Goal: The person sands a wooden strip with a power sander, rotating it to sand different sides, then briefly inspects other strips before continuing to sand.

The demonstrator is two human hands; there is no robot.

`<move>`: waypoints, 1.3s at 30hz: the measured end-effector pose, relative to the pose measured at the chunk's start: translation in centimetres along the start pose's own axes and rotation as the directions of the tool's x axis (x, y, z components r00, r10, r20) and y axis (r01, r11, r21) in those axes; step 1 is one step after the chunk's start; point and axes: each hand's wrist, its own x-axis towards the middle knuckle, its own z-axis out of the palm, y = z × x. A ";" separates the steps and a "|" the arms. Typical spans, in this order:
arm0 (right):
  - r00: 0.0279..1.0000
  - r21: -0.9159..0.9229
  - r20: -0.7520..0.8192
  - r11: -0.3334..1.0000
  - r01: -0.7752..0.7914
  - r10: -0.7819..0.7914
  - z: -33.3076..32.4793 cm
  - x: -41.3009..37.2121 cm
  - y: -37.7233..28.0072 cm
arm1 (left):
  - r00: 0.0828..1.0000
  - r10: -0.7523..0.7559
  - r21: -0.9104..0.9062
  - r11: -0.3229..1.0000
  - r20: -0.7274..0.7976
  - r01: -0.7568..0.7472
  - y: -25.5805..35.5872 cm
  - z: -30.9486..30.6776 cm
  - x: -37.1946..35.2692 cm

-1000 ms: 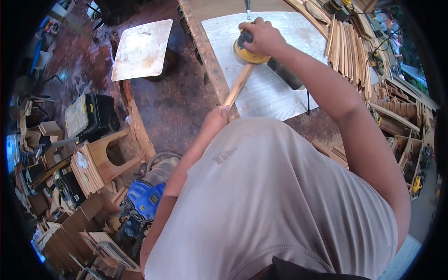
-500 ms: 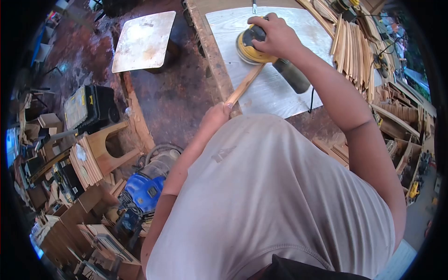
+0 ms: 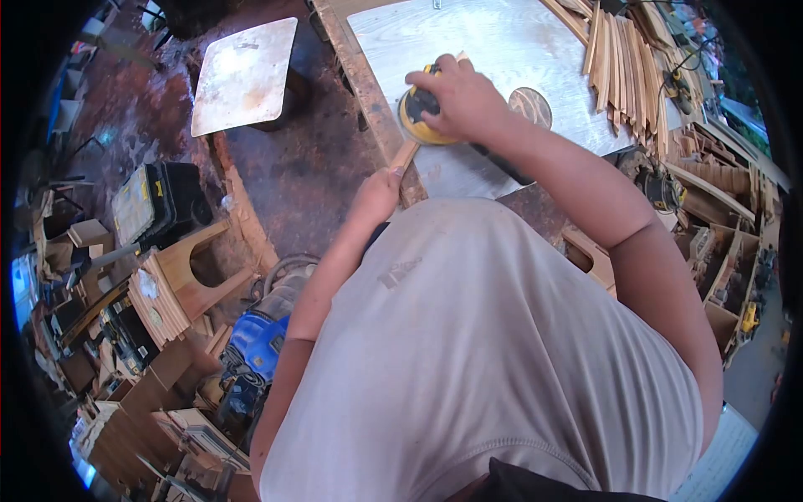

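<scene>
My right hand (image 3: 465, 102) is wrapped over the top of a yellow and black random orbital sander (image 3: 411, 117). The sander rests on a narrow wooden strip (image 3: 405, 156) and covers most of its length; its dark dust canister shows partly under my forearm. Close to the worktable's edge, my left hand (image 3: 376, 199) grips the near end of that strip. Beneath strip and sander lies a pale, wood-grained board (image 3: 381, 46). A round tan disc (image 3: 531, 107) lies on the board, right of my right hand.
Stacked thin wooden strips (image 3: 623, 71) lie at the table's far right. A stool with a square pale top (image 3: 247, 75) stands on the floor to the left. Lower left are a black toolbox (image 3: 163, 201), a blue vacuum (image 3: 255, 343) and several wooden pieces.
The sander and my right hand have moved down and left along the strip, nearer my left hand. The round disc on the board has come into sight. My view has shifted slightly.
</scene>
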 end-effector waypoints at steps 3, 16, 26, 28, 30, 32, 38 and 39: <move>0.995 -0.048 -0.087 0.997 -0.053 0.049 0.7 1.9 2.3 | 0.998 -0.055 0.019 0.998 -0.016 0.055 0.3 -0.7 0.0; 0.996 -0.029 -0.026 0.996 -0.081 0.081 0.6 1.3 1.0 | 1.000 -0.022 0.003 1.000 0.023 0.022 -0.6 -0.9 0.1; 1.000 -0.042 -0.010 0.999 0.020 -0.021 0.7 0.5 -0.4 | 0.999 -0.009 -0.056 0.998 0.047 0.012 -0.2 -0.6 0.2; 1.000 -0.041 -0.018 0.999 0.014 -0.015 1.0 0.4 -0.1 | 1.000 0.009 -0.059 0.998 0.030 -0.007 -0.3 -0.7 0.1; 1.000 -0.047 -0.019 0.999 -0.022 0.021 0.8 1.0 1.0 | 0.997 -0.044 -0.067 0.997 0.060 0.048 -0.4 -0.9 0.2; 0.996 -0.063 -0.059 0.996 -0.063 0.060 0.8 2.1 3.3 | 0.995 -0.058 -0.074 0.995 0.081 0.064 -0.5 -0.9 0.2; 1.000 -0.069 0.008 0.997 -0.029 0.030 0.2 1.3 1.7 | 0.993 -0.050 -0.066 0.996 0.109 0.057 -0.7 -0.3 0.5; 0.999 -0.068 0.009 0.997 -0.030 0.031 0.3 0.8 1.0 | 0.993 -0.042 -0.063 0.997 0.108 0.049 -0.5 -0.4 0.5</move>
